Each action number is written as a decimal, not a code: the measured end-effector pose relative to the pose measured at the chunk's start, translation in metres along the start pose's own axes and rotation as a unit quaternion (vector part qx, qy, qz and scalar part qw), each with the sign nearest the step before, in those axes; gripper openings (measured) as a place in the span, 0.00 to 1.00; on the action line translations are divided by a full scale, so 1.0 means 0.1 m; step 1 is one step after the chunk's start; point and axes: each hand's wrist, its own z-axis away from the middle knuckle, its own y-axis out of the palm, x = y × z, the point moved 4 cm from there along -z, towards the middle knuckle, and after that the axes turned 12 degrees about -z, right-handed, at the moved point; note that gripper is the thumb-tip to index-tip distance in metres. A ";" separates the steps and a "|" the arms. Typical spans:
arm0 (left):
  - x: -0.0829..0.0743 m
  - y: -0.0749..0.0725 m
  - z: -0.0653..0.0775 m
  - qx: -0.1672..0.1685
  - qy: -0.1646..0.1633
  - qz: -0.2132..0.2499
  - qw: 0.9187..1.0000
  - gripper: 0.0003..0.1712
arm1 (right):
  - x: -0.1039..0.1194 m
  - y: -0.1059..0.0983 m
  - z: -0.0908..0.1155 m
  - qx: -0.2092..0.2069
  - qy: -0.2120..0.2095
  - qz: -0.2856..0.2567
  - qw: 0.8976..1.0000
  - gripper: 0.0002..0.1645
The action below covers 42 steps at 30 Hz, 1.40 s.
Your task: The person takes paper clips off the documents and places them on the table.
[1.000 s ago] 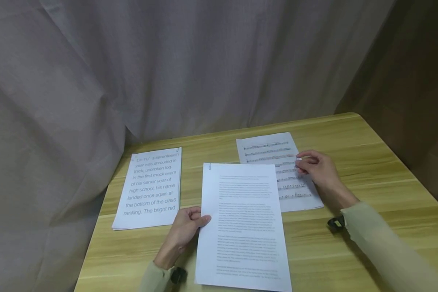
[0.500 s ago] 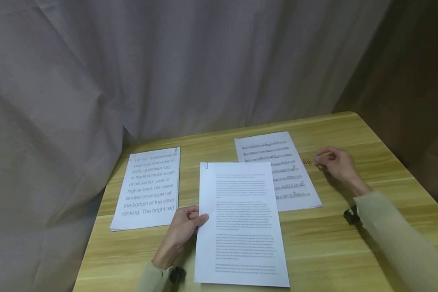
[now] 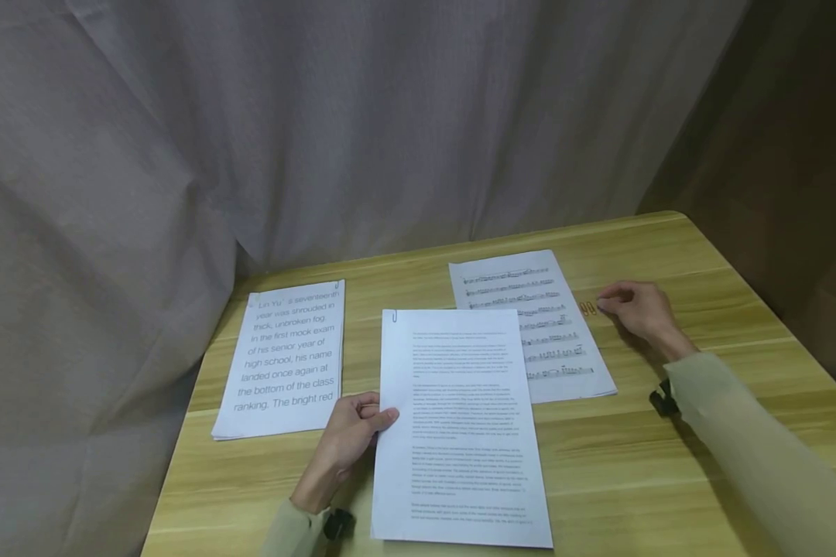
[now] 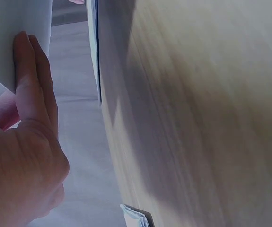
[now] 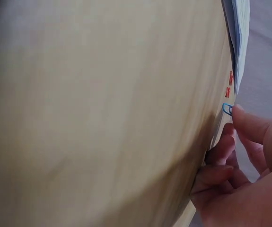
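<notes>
My left hand [image 3: 354,433] grips the left edge of a stack of printed paper [image 3: 463,425], thumb on top and fingers underneath. The left wrist view shows straight fingers [image 4: 31,90] behind the stack. A paper clip [image 3: 394,317] sits on its top left corner. My right hand [image 3: 641,313] is right of the sheet music [image 3: 564,333], low over the table. In the right wrist view a blue paper clip [image 5: 227,109] sticks out from the thumb tip, pinched there. Two red paper clips [image 3: 587,309] lie between the sheet music and that hand.
Another clipped stack in large print [image 3: 286,363] lies at the left of the wooden table [image 3: 710,325]. The held stack overlaps the sheet music's lower left part. A grey curtain [image 3: 390,131] hangs behind the table's back edge.
My right hand has moved right, off the sheet music's edge, uncovering the two red paper clips, then slightly back left. The left hand keeps its hold on the stack, nearly still.
</notes>
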 end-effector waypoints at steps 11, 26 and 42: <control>0.01 0.00 -0.02 -0.001 0.002 0.006 1.000 0.14 | 0.00 0.06 -0.03 -0.007 0.020 0.017 1.000 0.17; -0.03 0.01 -0.01 0.021 0.007 0.012 1.000 0.16 | 0.52 -0.08 0.16 -0.037 0.003 -0.078 0.996 0.26; -0.07 0.13 0.03 0.040 0.039 -0.002 0.998 0.13 | 1.85 0.89 0.54 0.094 -0.118 -0.090 0.984 0.17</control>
